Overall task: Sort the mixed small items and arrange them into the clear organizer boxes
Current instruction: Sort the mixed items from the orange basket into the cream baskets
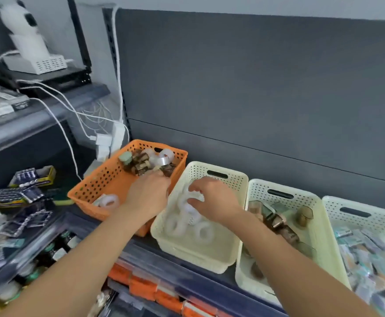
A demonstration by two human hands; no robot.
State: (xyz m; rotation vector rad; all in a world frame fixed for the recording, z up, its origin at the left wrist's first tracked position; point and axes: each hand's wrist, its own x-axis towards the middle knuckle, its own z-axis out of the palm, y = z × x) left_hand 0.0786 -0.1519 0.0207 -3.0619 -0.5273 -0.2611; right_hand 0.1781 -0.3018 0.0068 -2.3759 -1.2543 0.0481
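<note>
The clear tape roll sits pinched in your right hand's fingers above more white rolls in the cream basket, while at nine o'clock your left hand digs into the orange basket, grip hidden.

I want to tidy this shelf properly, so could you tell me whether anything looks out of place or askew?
The first cream basket, beside the orange basket, sits skewed, its front corner jutting past the shelf edge. It holds white tape rolls. The other two cream baskets sit further back.
</note>
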